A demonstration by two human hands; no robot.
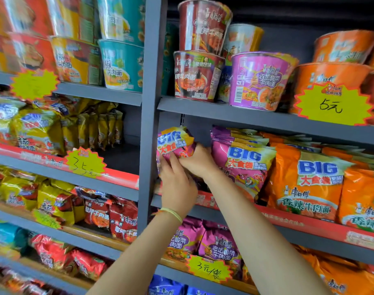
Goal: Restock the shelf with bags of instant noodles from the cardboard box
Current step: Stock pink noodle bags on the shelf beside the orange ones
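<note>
A pink and purple noodle bag (175, 143) is held up at the left end of the grey shelf (277, 222), beside the upright post. My left hand (176, 184) grips its lower part from below. My right hand (197, 161) grips its right side, fingers curled round the wrapper. To the right stands a row of matching pink bags (243, 165), then orange bags (305, 184). The cardboard box is out of view.
Cup noodles (260, 79) fill the shelf above, with a yellow price star (330, 105). More pink bags (216, 241) lie on the shelf below. The left bay holds yellow bags (37, 130) and red bags (109, 216), with a dark gap (122, 154) near the post (149, 116).
</note>
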